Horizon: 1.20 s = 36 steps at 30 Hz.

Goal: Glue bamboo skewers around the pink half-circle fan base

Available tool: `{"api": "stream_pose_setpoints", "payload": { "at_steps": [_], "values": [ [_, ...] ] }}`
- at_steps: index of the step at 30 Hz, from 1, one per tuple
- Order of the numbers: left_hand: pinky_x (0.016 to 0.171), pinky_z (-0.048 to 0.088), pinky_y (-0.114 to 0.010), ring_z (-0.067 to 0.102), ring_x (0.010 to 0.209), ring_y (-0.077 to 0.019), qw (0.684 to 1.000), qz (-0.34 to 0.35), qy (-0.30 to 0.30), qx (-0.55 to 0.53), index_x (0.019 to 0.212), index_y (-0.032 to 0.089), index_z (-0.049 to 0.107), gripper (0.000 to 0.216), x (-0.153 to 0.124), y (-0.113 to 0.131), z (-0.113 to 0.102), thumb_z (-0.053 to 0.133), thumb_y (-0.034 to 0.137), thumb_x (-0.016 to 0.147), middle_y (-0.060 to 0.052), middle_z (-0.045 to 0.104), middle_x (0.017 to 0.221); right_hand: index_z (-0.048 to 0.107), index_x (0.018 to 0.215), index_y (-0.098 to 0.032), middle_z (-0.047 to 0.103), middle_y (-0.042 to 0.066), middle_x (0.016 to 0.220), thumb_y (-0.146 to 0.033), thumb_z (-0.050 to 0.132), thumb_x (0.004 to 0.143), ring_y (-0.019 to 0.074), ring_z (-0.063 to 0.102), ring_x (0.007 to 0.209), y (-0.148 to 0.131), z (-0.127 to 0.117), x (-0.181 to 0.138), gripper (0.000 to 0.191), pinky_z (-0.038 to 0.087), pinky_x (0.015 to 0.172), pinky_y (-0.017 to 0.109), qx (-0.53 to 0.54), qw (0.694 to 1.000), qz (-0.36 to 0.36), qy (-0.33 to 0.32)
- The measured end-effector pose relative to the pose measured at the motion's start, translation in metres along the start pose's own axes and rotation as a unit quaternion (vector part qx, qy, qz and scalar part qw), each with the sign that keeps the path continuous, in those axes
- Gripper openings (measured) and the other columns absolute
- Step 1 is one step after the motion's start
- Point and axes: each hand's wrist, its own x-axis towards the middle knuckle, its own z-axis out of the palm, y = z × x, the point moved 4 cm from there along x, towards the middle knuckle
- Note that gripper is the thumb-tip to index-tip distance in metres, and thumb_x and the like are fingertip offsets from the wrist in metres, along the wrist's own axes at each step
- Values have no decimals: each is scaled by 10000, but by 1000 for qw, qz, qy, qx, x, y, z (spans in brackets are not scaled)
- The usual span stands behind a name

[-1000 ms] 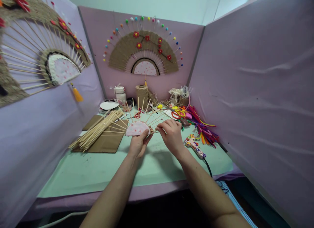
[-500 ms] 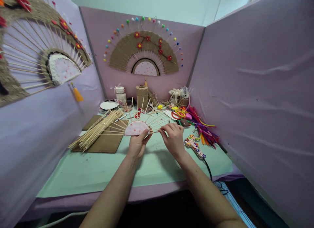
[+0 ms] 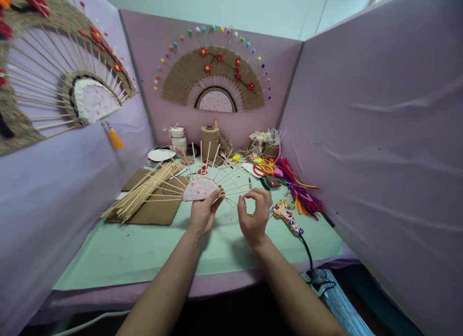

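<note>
Holding the fabric-covered half-disc (image 3: 198,189) in my left hand (image 3: 202,214), I have my fingers clamped on its straight lower edge, just above the table (image 3: 144,254). Thin wooden sticks (image 3: 231,174) fan out from its curved edge, upward and to both sides. My right hand (image 3: 253,215) sits just beside it, thumb and forefinger curled toward each other with a gap between them and nothing gripped. The tip of the lowest right stick ends close to my forefinger.

As I judge it, I am at the stage of setting and spacing the spokes round the half-disc, with the right-hand side just being checked. A next move calls for a steady left grip so the spokes don't shift, and a light pinch near a stick's outer end to nudge it into even spacing.

Right of my hand lies a patterned glue gun (image 3: 287,215) with its black cord (image 3: 307,249) running off the table edge. To the left, a loose bundle of spare sticks (image 3: 144,191) rests on cardboard (image 3: 155,209). Further back are pipe cleaners (image 3: 300,186), scissors (image 3: 262,168) and a twine spool (image 3: 210,138). A finished fan (image 3: 215,78) hangs on the back wall.
</note>
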Motion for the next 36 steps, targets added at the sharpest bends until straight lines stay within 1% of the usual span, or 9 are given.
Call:
{"api": "stream_pose_setpoints", "payload": {
  "at_steps": [3,8,13,17,21,25,29,32,36],
  "values": [
    [748,558,-247,679,736,-119,999,-14,10,-33,855,157,662,256,4,0,-4,789,101,639,-15,726,818,499,871,-232,537,37,838,-198,533,857,211,542,863,5,-1,-10,50,423,837,398,89,996,-5,1],
    [781,552,-228,681,787,-119,996,-24,-2,-81,879,151,657,240,5,1,-4,750,59,679,-25,727,856,523,838,-232,527,-1,763,-255,561,864,168,512,730,18,12,-17,51,444,724,338,165,977,106,-83],
    [744,552,-239,675,788,-132,998,-23,-29,-57,900,145,658,307,2,-1,-2,809,129,633,-33,722,870,549,960,-229,569,-13,830,-302,739,733,135,520,710,12,36,-19,305,462,670,284,295,912,235,-160],
    [678,549,-240,666,745,-137,998,-17,-44,-38,893,146,667,348,1,-2,-2,844,182,595,-31,717,849,550,939,-238,557,-36,774,-316,780,678,125,526,669,8,48,-17,356,450,607,255,376,859,320,-137],
    [790,553,-268,672,801,-139,997,-3,-49,-54,869,157,667,341,-1,-2,-1,851,167,581,-24,724,861,557,868,-229,602,-32,783,-301,800,645,129,572,719,7,52,-16,337,473,679,266,426,817,377,-93],
    [843,546,-294,680,817,-147,997,-4,-54,-55,840,150,665,336,-3,-2,1,858,165,564,-26,726,841,564,769,-220,577,-52,757,-277,797,638,100,555,687,6,56,-19,274,446,619,225,496,743,441,-87],
    [860,545,-318,687,857,-175,998,-8,-53,-43,852,153,666,346,-5,-3,2,856,169,563,-34,724,845,566,724,-222,615,-46,802,-260,796,622,111,595,750,3,58,-20,254,473,677,247,551,678,479,-92],
    [824,558,-303,692,843,-178,998,-8,-53,-44,854,155,670,356,-5,-3,2,863,175,555,-34,726,835,576,726,-223,643,-38,814,-243,790,619,115,607,760,1,56,-19,240,477,691,257,569,646,500,-89],
    [802,564,-270,693,809,-155,996,-21,-62,-53,844,139,673,344,-4,-4,1,866,164,559,-35,731,837,581,729,-222,585,-68,687,-189,782,610,81,533,622,0,50,-15,236,421,574,214,585,625,515,-51]
  ]
}}
